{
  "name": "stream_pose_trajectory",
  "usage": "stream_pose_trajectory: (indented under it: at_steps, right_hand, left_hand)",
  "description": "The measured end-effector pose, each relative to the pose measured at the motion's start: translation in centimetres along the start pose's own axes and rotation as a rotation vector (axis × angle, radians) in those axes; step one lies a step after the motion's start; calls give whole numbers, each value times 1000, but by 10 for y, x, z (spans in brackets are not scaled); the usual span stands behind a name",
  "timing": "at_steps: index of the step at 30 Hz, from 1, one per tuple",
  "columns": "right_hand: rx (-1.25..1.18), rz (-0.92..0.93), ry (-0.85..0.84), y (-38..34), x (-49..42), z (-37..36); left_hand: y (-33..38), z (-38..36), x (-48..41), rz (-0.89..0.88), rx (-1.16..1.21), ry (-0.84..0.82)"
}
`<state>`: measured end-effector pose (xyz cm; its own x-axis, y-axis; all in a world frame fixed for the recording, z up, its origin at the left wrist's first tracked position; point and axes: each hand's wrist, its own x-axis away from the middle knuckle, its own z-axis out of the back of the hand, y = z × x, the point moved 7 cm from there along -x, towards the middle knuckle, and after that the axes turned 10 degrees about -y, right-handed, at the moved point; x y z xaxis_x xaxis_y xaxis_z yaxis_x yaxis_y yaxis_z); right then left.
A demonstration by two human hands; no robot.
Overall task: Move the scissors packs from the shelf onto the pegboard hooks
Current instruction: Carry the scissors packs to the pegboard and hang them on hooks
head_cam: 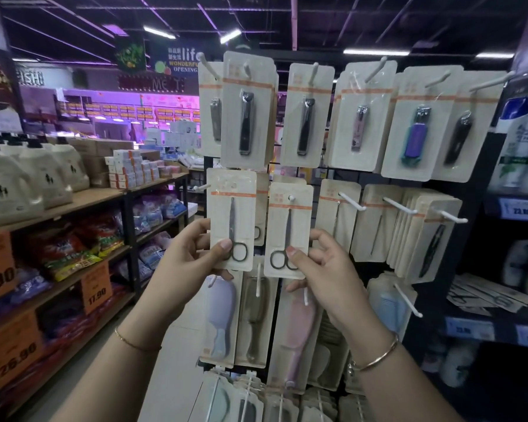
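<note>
Two scissors packs are held up at the pegboard. One pack (232,219) is pinched by the left hand (189,263), thumb on its front. Right of it, a second pack (288,231), threaded on a white hook (291,197), is gripped at its bottom by the right hand (323,275).

Carded nail clippers (246,123) hang above combs (296,333); detergent jugs (6,187) line side shelving.

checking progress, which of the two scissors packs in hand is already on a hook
The scissors pack in the right hand: a white hook tip pokes through its hang hole. The left hand pack has an empty hole, off its hook.
</note>
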<state>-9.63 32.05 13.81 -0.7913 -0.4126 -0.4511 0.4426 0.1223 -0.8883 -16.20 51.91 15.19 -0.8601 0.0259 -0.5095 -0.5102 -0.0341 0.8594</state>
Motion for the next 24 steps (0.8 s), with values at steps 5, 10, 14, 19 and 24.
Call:
stream_pose_trajectory:
  at_steps: [5,10,14,19,24]
  right_hand:
    - [-27,-12,-8,1,-2,0]
    - [-32,-16,-2,2,-3,2]
    - [-24,-26,0,4,-5,3]
    - [43,-82,35,5,-17,6]
    - [127,-105,93,9,-30,10]
  left_hand:
    - [-6,1,-2,16,-30,-29]
    - [-13,0,-5,31,-31,-54]
    - [-22,3,-14,52,-33,-51]
    - [-26,5,-35,70,-99,-71]
    - [-39,6,-55,155,-91,-52]
